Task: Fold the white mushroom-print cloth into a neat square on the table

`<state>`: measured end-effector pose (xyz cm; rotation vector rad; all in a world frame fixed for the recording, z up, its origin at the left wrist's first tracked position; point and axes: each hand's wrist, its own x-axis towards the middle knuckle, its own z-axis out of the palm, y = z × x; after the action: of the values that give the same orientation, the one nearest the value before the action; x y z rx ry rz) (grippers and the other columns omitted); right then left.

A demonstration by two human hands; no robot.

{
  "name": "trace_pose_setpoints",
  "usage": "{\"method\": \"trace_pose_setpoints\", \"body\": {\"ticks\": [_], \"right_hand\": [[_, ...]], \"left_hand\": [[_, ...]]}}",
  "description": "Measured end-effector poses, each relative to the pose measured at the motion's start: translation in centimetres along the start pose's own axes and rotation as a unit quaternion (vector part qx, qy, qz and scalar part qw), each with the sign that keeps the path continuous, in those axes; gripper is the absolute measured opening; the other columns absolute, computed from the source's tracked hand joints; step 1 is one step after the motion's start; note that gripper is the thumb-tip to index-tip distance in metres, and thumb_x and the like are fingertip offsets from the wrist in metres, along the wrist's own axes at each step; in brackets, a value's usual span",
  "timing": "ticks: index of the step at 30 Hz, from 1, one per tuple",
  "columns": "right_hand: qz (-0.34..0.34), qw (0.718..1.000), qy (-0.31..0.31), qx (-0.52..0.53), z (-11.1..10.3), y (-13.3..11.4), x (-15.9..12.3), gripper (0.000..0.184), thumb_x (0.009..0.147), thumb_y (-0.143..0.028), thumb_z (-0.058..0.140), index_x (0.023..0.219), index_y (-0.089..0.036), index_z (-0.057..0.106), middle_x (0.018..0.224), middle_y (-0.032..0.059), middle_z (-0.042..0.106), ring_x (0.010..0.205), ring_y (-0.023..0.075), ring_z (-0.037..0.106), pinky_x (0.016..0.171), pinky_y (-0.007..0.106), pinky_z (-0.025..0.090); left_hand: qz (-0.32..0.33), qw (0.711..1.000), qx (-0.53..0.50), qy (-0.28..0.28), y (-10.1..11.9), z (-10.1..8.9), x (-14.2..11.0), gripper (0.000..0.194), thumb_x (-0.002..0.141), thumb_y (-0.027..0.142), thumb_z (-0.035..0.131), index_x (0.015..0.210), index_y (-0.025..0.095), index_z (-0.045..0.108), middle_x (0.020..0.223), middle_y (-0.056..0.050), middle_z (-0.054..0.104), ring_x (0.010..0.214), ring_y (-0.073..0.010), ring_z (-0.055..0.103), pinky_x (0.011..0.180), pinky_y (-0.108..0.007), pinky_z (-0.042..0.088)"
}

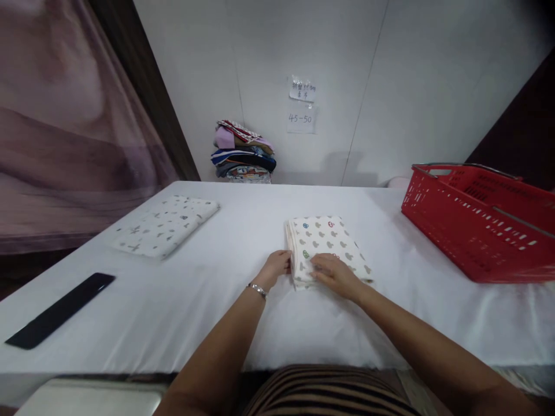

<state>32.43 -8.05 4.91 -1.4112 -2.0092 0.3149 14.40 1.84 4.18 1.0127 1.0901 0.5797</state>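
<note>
A folded white cloth (323, 240) printed with grey, blue, red and green mushroom shapes lies in front of me on the white-covered table. At its left edge is my left hand (276, 267), wearing a metal bracelet, with its fingertips closed against the stacked folds. My right hand (336, 276) rests on the cloth's near part, fingers loosely bent and spread over the top layer. Another folded white cloth (167, 225), with small dark and grey prints, lies to the left, apart from both hands.
A red plastic basket (481, 231) with a handle stands at the right. On the left lies a flat black strip (60, 311). Stacked folded fabrics (243, 153) sit beyond the far edge of the table (243, 231). Two paper notes (301, 118) hang on the wall.
</note>
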Motion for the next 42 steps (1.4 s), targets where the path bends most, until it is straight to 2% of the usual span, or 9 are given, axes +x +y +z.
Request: {"method": "trace_pose_setpoints", "body": {"ticks": [3, 6, 10, 15, 24, 28, 34, 38, 42], "right_hand": [[-0.051, 0.998, -0.001, -0.038, 1.7, -1.1, -0.2, 0.027, 0.086, -0.032, 0.054, 0.109, -0.021, 0.061, 0.109, 0.0096, 0.062, 0.101, 0.0226, 0.055, 0.087, 0.039, 0.045], [-0.051, 0.996, 0.007, -0.076, 2.8, -1.2, -0.2, 0.026, 0.084, -0.029, 0.056, 0.108, -0.020, 0.061, 0.106, 0.0106, 0.061, 0.098, 0.0241, 0.054, 0.083, 0.040, 0.044], [-0.030, 0.998, 0.023, -0.047, 3.4, -1.0, -0.3, 0.020, 0.085, -0.023, 0.052, 0.100, -0.022, 0.064, 0.099, 0.0082, 0.062, 0.094, 0.0217, 0.054, 0.081, 0.037, 0.044], [0.067, 0.992, 0.068, 0.083, 3.3, -0.6, -0.1, 0.018, 0.087, -0.027, 0.048, 0.086, -0.022, 0.065, 0.084, 0.0024, 0.062, 0.081, 0.0160, 0.057, 0.074, 0.028, 0.045], [0.091, 0.985, 0.102, 0.106, 3.7, -0.5, -0.4, 0.021, 0.085, -0.031, 0.048, 0.097, -0.023, 0.064, 0.087, 0.0025, 0.063, 0.082, 0.0168, 0.057, 0.075, 0.029, 0.045], [0.064, 0.984, 0.128, 0.104, 4.2, -0.4, -0.7, 0.022, 0.083, -0.021, 0.046, 0.099, -0.022, 0.061, 0.092, 0.0037, 0.063, 0.086, 0.0172, 0.057, 0.079, 0.030, 0.045], [-0.019, 0.992, 0.126, 0.026, 4.8, -0.8, -1.0, 0.031, 0.073, -0.008, 0.044, 0.094, -0.023, 0.061, 0.100, 0.0055, 0.062, 0.096, 0.0193, 0.055, 0.086, 0.035, 0.045], [-0.064, 0.990, 0.123, -0.037, 5.4, -0.7, -1.2, 0.029, 0.075, -0.009, 0.045, 0.096, -0.022, 0.061, 0.103, 0.0075, 0.063, 0.097, 0.0214, 0.055, 0.083, 0.038, 0.045], [-0.060, 0.990, 0.110, -0.061, 5.7, -0.4, -1.4, 0.029, 0.076, -0.009, 0.046, 0.097, -0.022, 0.061, 0.104, 0.0071, 0.062, 0.098, 0.0216, 0.056, 0.081, 0.037, 0.044]], "left_hand": [[0.032, 0.999, 0.018, 0.017, -1.1, 0.0, -1.1, 0.032, 0.074, 0.026, 0.063, 0.102, 0.010, 0.059, 0.082, -0.009, 0.066, 0.065, -0.0144, 0.059, 0.061, -0.026, 0.049], [0.066, 0.997, 0.013, 0.034, -2.5, 0.0, -1.7, 0.042, 0.071, 0.022, 0.066, 0.110, 0.010, 0.055, 0.093, -0.011, 0.066, 0.071, -0.0147, 0.060, 0.062, -0.025, 0.049], [0.118, 0.991, 0.022, 0.056, -4.1, 0.0, -2.0, 0.028, 0.070, 0.017, 0.066, 0.096, 0.013, 0.060, 0.095, -0.009, 0.066, 0.076, -0.0141, 0.060, 0.066, -0.023, 0.048], [0.161, 0.981, 0.074, 0.084, -5.1, 0.1, -2.5, 0.007, 0.073, 0.019, 0.062, 0.079, 0.015, 0.063, 0.079, -0.004, 0.066, 0.071, -0.0128, 0.058, 0.067, -0.023, 0.046], [0.211, 0.944, 0.220, 0.127, -5.2, 0.3, -3.4, 0.012, 0.071, 0.028, 0.060, 0.068, 0.018, 0.065, 0.076, -0.003, 0.063, 0.071, -0.0142, 0.055, 0.068, -0.024, 0.040], [0.216, 0.921, 0.295, 0.138, -4.5, 0.7, -3.2, 0.023, 0.073, 0.037, 0.058, 0.062, 0.017, 0.063, 0.071, -0.003, 0.062, 0.072, -0.0156, 0.054, 0.065, -0.025, 0.036], [0.186, 0.909, 0.338, 0.155, -4.1, 1.0, -2.4, 0.015, 0.068, 0.025, 0.060, 0.056, 0.017, 0.061, 0.066, -0.003, 0.061, 0.069, -0.0159, 0.053, 0.060, -0.024, 0.031], [0.189, 0.919, 0.303, 0.169, -4.7, 0.6, -2.2, 0.008, 0.066, 0.018, 0.058, 0.059, 0.018, 0.061, 0.070, -0.003, 0.062, 0.069, -0.0147, 0.054, 0.062, -0.024, 0.034], [0.195, 0.943, 0.211, 0.167, -4.6, 0.0, -2.2, 0.007, 0.069, 0.022, 0.055, 0.065, 0.018, 0.059, 0.069, -0.001, 0.062, 0.065, -0.0131, 0.054, 0.063, -0.023, 0.038]]}}
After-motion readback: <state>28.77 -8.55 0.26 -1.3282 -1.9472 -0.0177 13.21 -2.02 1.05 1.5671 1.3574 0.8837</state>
